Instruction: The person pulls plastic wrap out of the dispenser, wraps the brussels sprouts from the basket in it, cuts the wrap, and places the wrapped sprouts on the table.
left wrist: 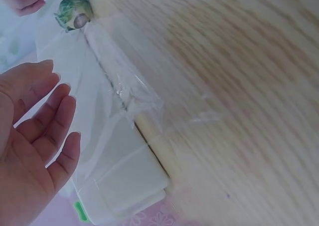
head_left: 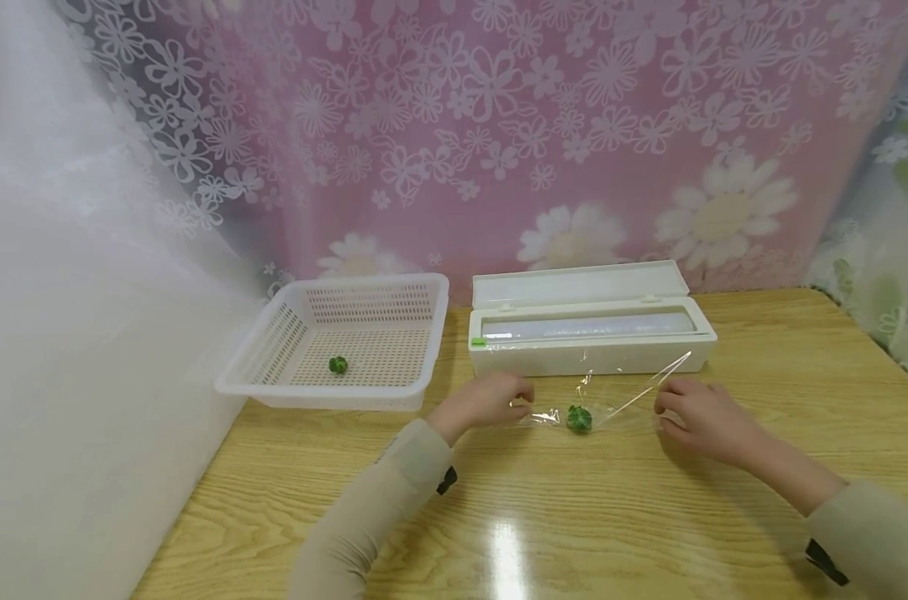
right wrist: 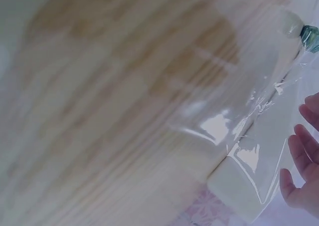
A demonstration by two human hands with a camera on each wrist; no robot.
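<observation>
A small leafy green vegetable (head_left: 579, 419) lies on a sheet of clear cling film (head_left: 546, 417) on the table; its pale cut base shows in the left wrist view. At the film's left side is my left hand (head_left: 491, 400), fingers loosely bent and apart in its wrist view, gripping nothing. My right hand (head_left: 700, 421) hovers by the film's right side, fingers slightly curled and spread, likewise gripping nothing. Behind them stands a white film dispenser box (head_left: 589, 360), lid up, with the film roll (head_left: 604, 325) inside. The film reaches back to the box front.
To the left stands a white perforated basket (head_left: 326, 395) holding another small green vegetable (head_left: 337, 365). A pink flowered curtain (head_left: 439, 167) hangs behind the wooden table (head_left: 454, 517). White sheeting (head_left: 72, 350) borders the left side. A green slider (head_left: 479, 342) sits on the box's left end.
</observation>
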